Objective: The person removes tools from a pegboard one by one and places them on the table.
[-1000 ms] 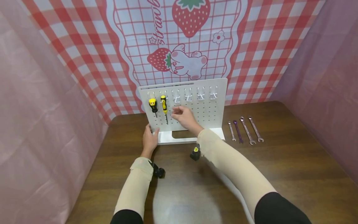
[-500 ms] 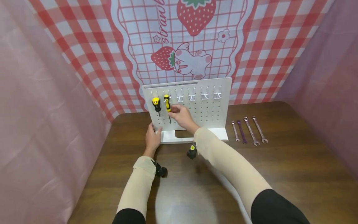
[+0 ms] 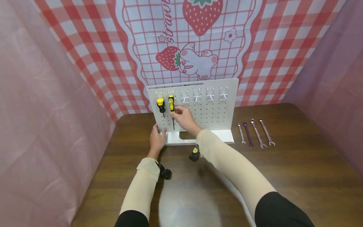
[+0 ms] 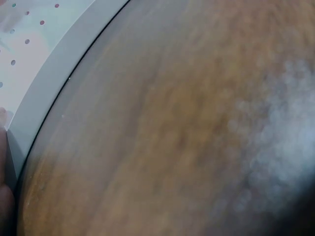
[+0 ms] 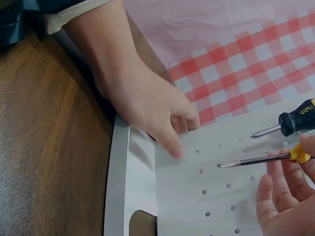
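A white pegboard (image 3: 210,121) stands on the table, tilted slightly back. My left hand (image 3: 157,141) grips its lower left edge, thumb in front and fingers behind, as the right wrist view shows. On the second hook from the left is a long yellow-and-black screwdriver (image 3: 171,102), tip down. My right hand (image 3: 185,119) pinches it near the yellow collar below the handle; its Phillips-looking shaft (image 5: 256,160) points past the fingers. Left of it hangs a stubby yellow-and-black screwdriver (image 3: 160,105). The left wrist view catches mostly blurred tabletop and a bit of the left hand (image 4: 4,172).
Several bare hooks (image 3: 210,95) line the board's upper right. Several wrenches, one of them a purple wrench (image 3: 248,134), lie side by side on the wooden table (image 3: 297,170) to the right. A red-checked cloth (image 3: 113,63) hangs behind, with pink curtains at both sides.
My right hand has moved left from beside the long screwdriver and now pinches it. The screwdriver's shaft hangs more upright than before. My left hand keeps its place; the view has shifted slightly.
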{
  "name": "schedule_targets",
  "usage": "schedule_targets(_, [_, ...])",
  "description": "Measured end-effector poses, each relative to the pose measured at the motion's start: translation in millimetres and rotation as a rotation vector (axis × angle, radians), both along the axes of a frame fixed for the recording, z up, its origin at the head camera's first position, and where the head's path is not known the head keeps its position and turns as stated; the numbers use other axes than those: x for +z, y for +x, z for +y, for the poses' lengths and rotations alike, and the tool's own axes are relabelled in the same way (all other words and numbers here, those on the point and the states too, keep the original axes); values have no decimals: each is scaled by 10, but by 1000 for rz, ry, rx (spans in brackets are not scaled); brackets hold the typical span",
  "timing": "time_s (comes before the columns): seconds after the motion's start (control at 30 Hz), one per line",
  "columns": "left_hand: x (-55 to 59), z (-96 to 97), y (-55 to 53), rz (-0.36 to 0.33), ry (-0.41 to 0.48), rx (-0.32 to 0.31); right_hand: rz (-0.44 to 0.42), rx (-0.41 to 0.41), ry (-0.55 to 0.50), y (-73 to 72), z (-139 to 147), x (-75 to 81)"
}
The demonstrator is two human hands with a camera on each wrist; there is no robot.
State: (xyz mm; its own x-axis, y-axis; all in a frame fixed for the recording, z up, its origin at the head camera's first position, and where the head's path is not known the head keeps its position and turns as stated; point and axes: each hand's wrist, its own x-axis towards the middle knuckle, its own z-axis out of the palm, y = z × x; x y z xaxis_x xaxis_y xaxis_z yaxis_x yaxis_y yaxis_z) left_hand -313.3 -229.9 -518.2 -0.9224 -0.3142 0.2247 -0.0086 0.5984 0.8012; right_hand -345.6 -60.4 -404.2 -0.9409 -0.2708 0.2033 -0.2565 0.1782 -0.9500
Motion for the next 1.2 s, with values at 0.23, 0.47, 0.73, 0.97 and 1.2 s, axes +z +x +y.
schedule_targets(0.23, [26,21,5,-38,9,5,54,18,10,53,68,25])
schedule_targets(0.47, [17,15,2,-57,21,3,31,70,1,194,117,89])
schedule_targets(0.73, [-7,-1,3,-37,19,-6,51,119,-12,360,147,182])
schedule_targets(0.97, [11,-9,8,-16,7,-2,45,153,-81,427,256,180])
schedule_targets(1.2, [29,23,22,-59,26,-9,-57,168,-76,519,518,129])
